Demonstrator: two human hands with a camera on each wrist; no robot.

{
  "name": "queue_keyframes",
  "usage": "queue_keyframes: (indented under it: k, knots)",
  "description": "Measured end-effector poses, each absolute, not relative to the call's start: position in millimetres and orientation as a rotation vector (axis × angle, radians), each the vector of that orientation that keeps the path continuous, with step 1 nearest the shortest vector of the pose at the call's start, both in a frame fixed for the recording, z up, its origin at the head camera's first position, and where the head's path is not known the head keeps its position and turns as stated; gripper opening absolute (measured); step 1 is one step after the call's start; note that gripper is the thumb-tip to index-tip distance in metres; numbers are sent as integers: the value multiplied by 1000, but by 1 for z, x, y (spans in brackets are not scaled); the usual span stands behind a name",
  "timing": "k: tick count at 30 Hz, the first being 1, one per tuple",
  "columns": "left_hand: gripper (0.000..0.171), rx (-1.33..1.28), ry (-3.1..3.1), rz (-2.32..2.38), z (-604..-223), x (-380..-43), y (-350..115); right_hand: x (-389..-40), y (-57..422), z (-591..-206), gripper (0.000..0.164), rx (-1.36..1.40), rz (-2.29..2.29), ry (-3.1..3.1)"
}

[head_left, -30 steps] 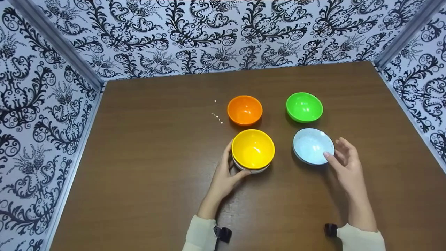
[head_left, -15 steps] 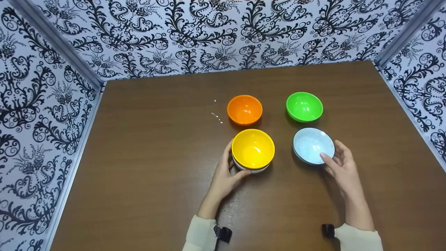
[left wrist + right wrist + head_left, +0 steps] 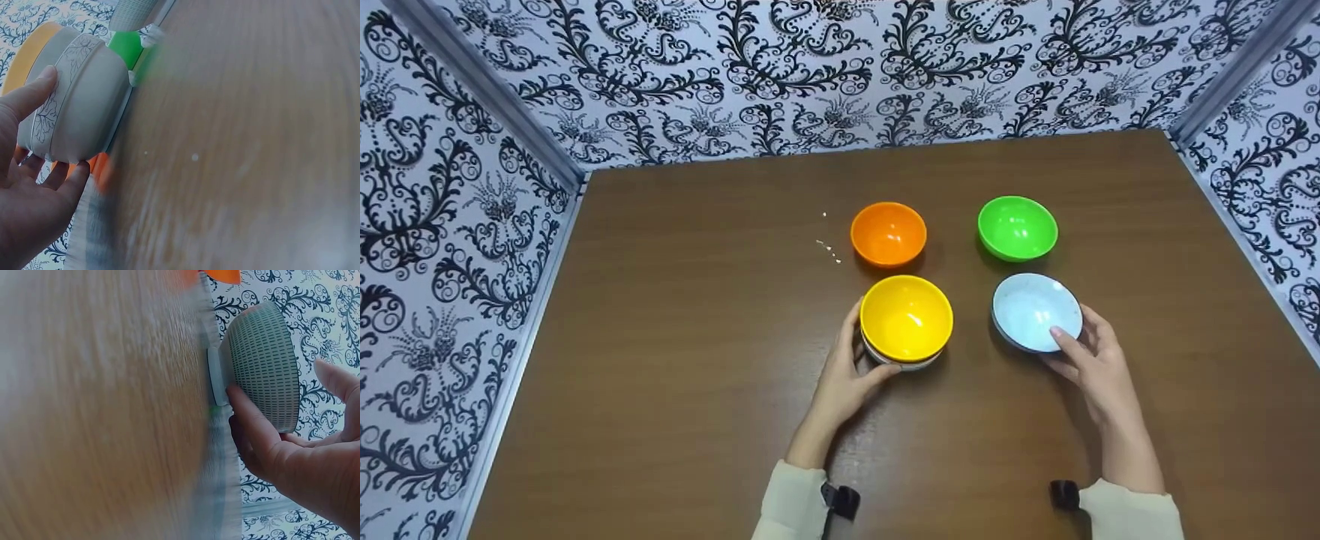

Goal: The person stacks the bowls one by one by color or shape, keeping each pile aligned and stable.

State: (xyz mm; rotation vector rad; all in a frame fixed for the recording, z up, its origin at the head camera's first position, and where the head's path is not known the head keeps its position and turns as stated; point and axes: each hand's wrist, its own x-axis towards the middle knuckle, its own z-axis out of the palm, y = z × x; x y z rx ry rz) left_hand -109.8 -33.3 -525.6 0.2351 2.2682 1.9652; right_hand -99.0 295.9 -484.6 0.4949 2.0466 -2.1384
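In the head view my left hand (image 3: 844, 382) grips a stack of bowls, a yellow bowl (image 3: 906, 319) on top. Below it the left wrist view shows a pale bowl with a leaf-patterned band (image 3: 87, 104); my thumb lies on its side and fingertips touch near its base. My right hand (image 3: 1099, 367) holds a light blue bowl (image 3: 1031, 311) at its right side. Its fingers curl beneath the wall near the foot, and the thumb reaches over the rim. The right wrist view shows rows of small dashes on that bowl's outside (image 3: 264, 363).
An orange bowl (image 3: 888, 234) stands behind the yellow one, and a green bowl (image 3: 1018, 229) behind the light blue one. Small white flecks (image 3: 829, 248) lie left of the orange bowl. Patterned walls (image 3: 810, 75) border the brown table (image 3: 675, 337).
My right hand has moved slightly left onto the light blue bowl, its fingers closing around the side and underneath. The left hand and the bowls stay in place.
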Motion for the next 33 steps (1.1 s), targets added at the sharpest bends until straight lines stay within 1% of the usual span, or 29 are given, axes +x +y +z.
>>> queue_keyframes:
  k: [7,15,22,33]
  knots:
    - [102,240,2279,1970,-526,-110,-33,-100,296,-487,84,525,-2157,2012]
    - [101,236,2262,1984,-525,-110,-33,-99,298,-487,85,541,-2155,1961]
    - [103,248,2269,1990,-526,-110,-33,-98,299,-488,82,484,-2217,1910]
    - [104,251,2282,1980,-526,-110,-33,-98,299,-489,85,505,-2229,1882]
